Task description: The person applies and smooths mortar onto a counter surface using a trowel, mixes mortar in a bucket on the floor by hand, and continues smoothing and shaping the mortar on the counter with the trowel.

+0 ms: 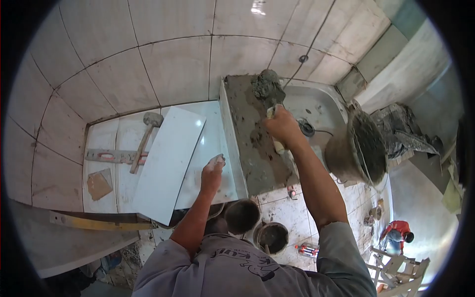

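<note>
Shirt in grey with dark print along the near edge, sleeves ending around the elbows, both forearms reaching outward.

Left hand over the white worktop, fingers curled in and narrow, tips whitish; impossible to tell if empty. Just beside it, to the left, a long white tile lying aslant, near corner jutting past the front edge of the worktop.

Farther along, right hand closed round the handle of a trowel, handle end poking out below the fist, blade pointing away. On the blade's far part, a heaped lump of wet grey mortar, above a ledge coated in the same grey stuff.

Left of the tile, a hammer with its handle across a metal ruler, and nearer, a brown scrap on a paler piece.

Right of the ledge, a white sink with a black drain fitting; nearer to the right, a big bucket, dark and wet inside.

Down below, on the tiled floor, a smaller bucket and a bottle with red parts. Well apart, at lower right, a person in red bending near a wooden stand.

Behind the worktop, a wall of large, smeared pale tiles.
</note>
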Demonstrator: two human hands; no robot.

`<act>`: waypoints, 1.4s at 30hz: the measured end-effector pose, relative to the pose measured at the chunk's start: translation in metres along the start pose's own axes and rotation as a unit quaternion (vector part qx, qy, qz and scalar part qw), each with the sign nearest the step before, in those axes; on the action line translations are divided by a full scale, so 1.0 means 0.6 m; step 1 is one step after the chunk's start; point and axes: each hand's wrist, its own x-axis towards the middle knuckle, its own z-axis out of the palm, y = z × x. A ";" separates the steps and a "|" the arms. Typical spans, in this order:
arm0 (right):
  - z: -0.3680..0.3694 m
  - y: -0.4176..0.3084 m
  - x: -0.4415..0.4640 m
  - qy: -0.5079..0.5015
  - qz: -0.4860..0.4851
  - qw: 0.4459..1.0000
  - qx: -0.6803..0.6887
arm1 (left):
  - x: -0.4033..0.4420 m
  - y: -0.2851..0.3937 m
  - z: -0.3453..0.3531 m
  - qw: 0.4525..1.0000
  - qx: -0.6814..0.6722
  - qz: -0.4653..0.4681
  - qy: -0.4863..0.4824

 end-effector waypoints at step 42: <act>0.095 -0.012 0.148 0.002 -0.027 0.983 -0.182 | -0.039 0.452 -0.003 0.703 -0.312 0.195 -0.609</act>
